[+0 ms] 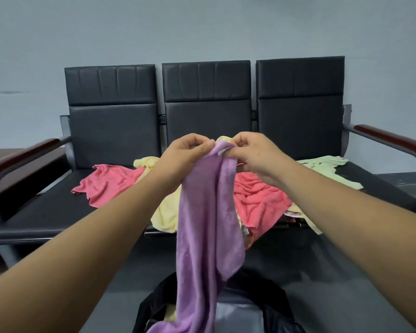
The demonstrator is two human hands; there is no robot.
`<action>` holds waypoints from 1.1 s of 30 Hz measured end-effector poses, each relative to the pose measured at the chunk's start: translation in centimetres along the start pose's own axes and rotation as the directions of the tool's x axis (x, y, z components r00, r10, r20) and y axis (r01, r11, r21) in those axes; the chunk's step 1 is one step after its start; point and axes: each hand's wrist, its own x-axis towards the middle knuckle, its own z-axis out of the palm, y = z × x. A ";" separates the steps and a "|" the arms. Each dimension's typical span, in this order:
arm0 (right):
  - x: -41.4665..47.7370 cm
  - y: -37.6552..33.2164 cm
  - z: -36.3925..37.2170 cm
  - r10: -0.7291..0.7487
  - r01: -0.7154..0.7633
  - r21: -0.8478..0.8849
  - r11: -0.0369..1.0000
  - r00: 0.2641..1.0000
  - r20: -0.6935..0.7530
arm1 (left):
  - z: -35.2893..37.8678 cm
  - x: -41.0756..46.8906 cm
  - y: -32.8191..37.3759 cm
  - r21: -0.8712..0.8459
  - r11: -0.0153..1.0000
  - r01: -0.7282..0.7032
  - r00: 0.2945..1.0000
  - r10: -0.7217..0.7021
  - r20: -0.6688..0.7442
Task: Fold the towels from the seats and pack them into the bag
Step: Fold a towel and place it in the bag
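The long lilac terry towel (207, 224) hangs with its long axis vertical, its tail over the black fabric bag (276, 318). The left hand (189, 153) and right hand (253, 153) are level and nearly touching, fingers clamped on its top edge.

A black three-seat bench (113, 131) stands against a plain grey wall (202, 27).

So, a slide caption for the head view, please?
Left hand and right hand pinch the purple towel by its top edge above the bag.

Purple towel (207, 212): soft matt fleecy cloth. Seats (207, 111): black smooth faux leather, slight sheen. Armrests (389, 138): glossy dark wood on grey metal.
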 end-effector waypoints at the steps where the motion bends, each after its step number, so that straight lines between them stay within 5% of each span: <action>1: 0.0 0.1 -0.1 -0.003 0.003 0.025 1.000 1.000 0.007 | -0.1 0.0 0.1 0.006 1.000 -0.007 1.000 0.007 0.015; 5: -0.6 1.2 0.0 -0.011 0.016 -0.044 0.999 0.993 0.115 | -0.6 0.2 0.3 0.020 1.000 0.010 0.999 -0.010 0.032; 10: -1.2 1.6 -0.6 0.002 -0.016 0.070 0.997 0.979 0.203 | -1.4 -0.3 0.0 0.347 0.935 0.072 0.950 -0.170 0.263; 12: -1.1 1.6 -0.8 0.011 -0.015 0.017 1.000 0.977 0.212 | -1.5 -0.1 -0.6 0.292 0.953 0.077 0.971 -0.138 0.194; 14: -0.8 2.4 -1.2 0.010 0.050 -0.247 0.968 0.972 0.237 | -1.7 0.4 -1.0 0.174 0.983 0.055 0.992 -0.073 0.101; 17: -0.8 4.7 -2.0 0.110 0.119 -0.606 0.786 0.938 0.328 | -2.3 1.2 -1.5 0.144 0.990 0.006 0.998 0.002 -0.060; 23: -0.9 9.0 -6.3 0.268 0.023 -0.787 0.616 0.934 0.237 | -6.2 1.8 -2.9 0.164 0.981 0.108 0.909 -0.030 -0.417; 28: -1.0 8.4 -7.9 0.261 -0.214 -0.635 0.742 0.965 -0.021 | -7.9 1.2 -5.4 0.340 0.912 0.230 0.882 -0.048 -0.469; 31: -0.3 7.5 -7.5 0.239 -0.275 -0.153 0.949 0.947 -0.216 | -8.3 0.5 -5.8 0.535 0.791 0.298 0.901 -0.048 -0.431; 33: 0.3 6.5 -7.2 0.242 -0.195 0.181 0.964 0.926 -0.290 | -8.4 0.1 -5.9 0.504 0.797 0.333 0.915 -0.144 -0.377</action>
